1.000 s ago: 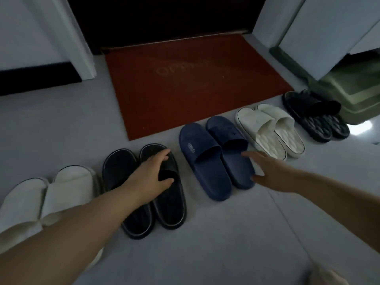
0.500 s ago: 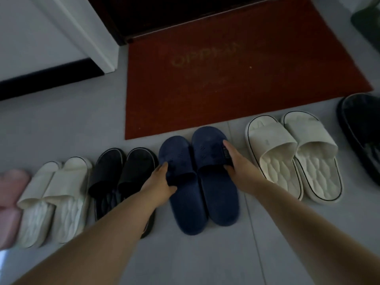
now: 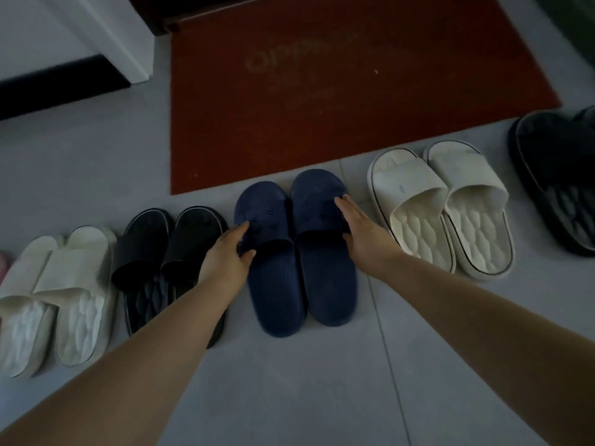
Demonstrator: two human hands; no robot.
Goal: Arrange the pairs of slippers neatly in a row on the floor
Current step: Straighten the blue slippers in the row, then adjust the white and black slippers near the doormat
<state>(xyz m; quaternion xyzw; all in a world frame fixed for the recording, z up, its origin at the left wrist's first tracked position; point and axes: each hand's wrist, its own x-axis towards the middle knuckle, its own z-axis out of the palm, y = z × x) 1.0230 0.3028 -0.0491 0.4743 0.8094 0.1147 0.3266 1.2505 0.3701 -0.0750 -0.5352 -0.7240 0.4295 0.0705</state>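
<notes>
**Step in hand: squaring the navy pair (image 3: 296, 268) against the doormat (image 3: 322, 107).**

**Position.** The navy pair sits on the floor (image 3: 322, 381) just off the doormat's near edge, about midway along it. Both toes are close to that edge; whether they touch it cannot be told. The 2 slippers lie side by side, touching along their inner edges, and look roughly square to the edge.

**Hands.** The left hand (image 3: 225, 259) grips the strap of the left navy slipper (image 3: 273, 294), fingers over the top and thumb at the strap's opening. The right hand (image 3: 363, 233) lies against the outer side of the right navy slipper (image 3: 325, 284). Its fingers are nearly straight and clamp nothing; its thumb is hidden.

**Procedure.**
1. Press inward equally from both sides so the 2 slippers remain in contact.
2. Slide the pair on the floor rather than lifting it, since lifting risks splitting the pair.
3. Set both toes the same distance from the doormat's near edge.
4. Even the gaps. The black pair (image 3: 154, 252), past the doormat's near-left corner, is just beside the navy pair. The cream pair (image 3: 450, 214), toward the near-right corner, appears slightly further off.

**Caution.** The left forearm crosses above the black pair. Raise it clear before withdrawing, or that pair may be dragged askew.
</notes>
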